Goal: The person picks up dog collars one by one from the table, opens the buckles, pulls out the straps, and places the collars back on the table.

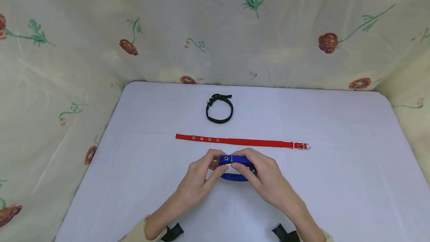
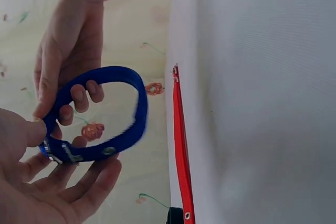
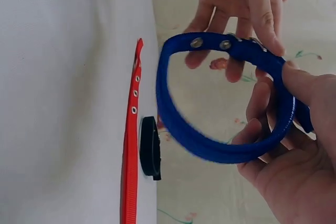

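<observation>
Both hands hold a blue collar [image 1: 235, 177] bent into a loop, with metal eyelets along its strap. At its buckle, my left hand [image 1: 197, 179] pinches the band between thumb and fingers. My right hand [image 1: 268, 174] grips the strap just beside it, thumb in front and fingers behind. In the left wrist view the metal buckle [image 2: 54, 150] lies by the left fingers, the strap threaded through it. The loop stands away from the hands in the right wrist view, eyelets showing on its upper side.
A red collar [image 1: 255, 142] lies stretched out flat just beyond the hands, its buckle end to the right. Farther back, a black collar [image 1: 219, 121] sits buckled in a ring. The white table [image 1: 336, 182] meets a flowered cloth [image 1: 285, 59] behind.
</observation>
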`<action>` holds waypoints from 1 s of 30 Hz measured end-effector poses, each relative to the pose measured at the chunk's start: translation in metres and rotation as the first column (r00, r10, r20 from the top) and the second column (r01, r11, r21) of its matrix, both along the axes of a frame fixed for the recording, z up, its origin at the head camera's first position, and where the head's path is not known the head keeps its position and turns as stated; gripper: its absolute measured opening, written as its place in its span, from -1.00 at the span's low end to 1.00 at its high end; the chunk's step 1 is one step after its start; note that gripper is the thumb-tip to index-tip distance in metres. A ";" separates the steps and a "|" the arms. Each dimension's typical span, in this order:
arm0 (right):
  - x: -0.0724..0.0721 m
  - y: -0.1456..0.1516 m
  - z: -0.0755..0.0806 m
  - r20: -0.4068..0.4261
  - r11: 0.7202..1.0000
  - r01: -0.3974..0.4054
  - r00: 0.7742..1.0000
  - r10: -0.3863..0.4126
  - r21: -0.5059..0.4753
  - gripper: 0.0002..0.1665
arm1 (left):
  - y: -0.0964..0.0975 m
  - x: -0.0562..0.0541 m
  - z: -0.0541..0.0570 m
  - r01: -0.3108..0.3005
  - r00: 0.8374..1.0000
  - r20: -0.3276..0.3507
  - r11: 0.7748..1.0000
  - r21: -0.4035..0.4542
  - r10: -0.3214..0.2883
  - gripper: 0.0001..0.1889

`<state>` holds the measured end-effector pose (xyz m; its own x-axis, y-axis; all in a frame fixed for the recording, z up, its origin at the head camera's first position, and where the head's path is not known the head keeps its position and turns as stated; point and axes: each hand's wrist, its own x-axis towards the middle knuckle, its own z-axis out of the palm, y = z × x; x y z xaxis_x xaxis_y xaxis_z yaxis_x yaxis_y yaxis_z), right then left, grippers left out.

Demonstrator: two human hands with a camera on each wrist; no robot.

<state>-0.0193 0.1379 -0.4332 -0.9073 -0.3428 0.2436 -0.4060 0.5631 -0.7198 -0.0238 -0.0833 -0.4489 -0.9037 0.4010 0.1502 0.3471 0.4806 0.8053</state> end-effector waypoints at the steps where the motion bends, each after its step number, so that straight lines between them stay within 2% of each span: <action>1: 0.000 0.001 0.000 -0.005 1.000 -0.011 1.000 0.011 -0.005 -0.76 | 0.001 0.000 0.001 0.002 1.000 -0.028 1.000 0.005 -0.002 -0.70; 4: 0.001 0.001 0.000 -0.021 0.999 -0.033 0.999 0.033 -0.014 -0.71 | 0.002 -0.001 0.003 -0.005 0.995 -0.099 1.000 0.030 0.008 -0.74; 7: 0.003 0.001 0.000 -0.040 0.999 -0.031 0.999 0.030 -0.021 -0.66 | 0.003 0.000 0.005 -0.010 0.992 -0.125 0.999 0.049 0.017 -0.76; 13: 0.003 -0.001 0.000 -0.075 0.999 -0.023 0.997 0.020 -0.034 -0.62 | 0.004 0.002 0.006 -0.003 0.991 -0.136 0.998 0.055 0.011 -0.75; 25: 0.001 -0.003 0.001 -0.080 0.998 -0.007 0.997 0.002 -0.061 -0.61 | 0.004 0.004 0.005 -0.022 0.986 -0.163 0.998 0.053 0.031 -0.76; 30: 0.001 -0.005 0.002 -0.085 0.999 -0.007 0.996 0.003 -0.052 -0.62 | 0.003 0.006 0.004 -0.036 0.989 -0.143 0.995 0.097 0.050 -0.78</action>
<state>-0.0185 0.1332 -0.4315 -0.8808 -0.3320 0.3375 -0.4697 0.5231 -0.7112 -0.0181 -0.0806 -0.4448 -0.8857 0.3403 0.3158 0.4440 0.4221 0.7904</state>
